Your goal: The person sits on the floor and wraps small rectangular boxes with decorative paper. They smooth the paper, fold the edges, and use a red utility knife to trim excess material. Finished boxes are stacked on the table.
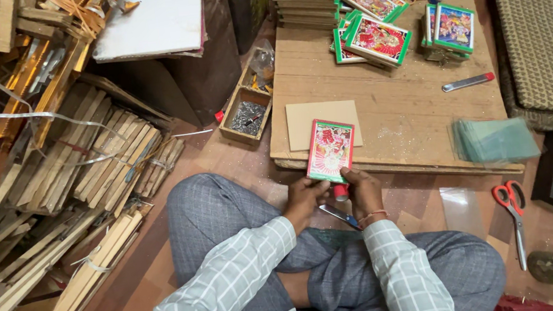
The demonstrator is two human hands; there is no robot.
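Down by the lap, both hands are gripping a small red-and-green framed picture (330,151), tilted over the near edge of the low wooden board (412,110). The left hand (304,200) is clasping its lower left corner; the right hand (362,192) is clenching the lower right, with a red-capped cutter knife (339,205) tucked between the hands. A plain tan backing card (300,123) is lying flat just behind the picture. Red-handled scissors (512,208) are resting on the floor, well apart to the right.

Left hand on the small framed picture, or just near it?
Touching. Head view: left hand fingers grip the bottom edge of the framed picture; no gap visible.
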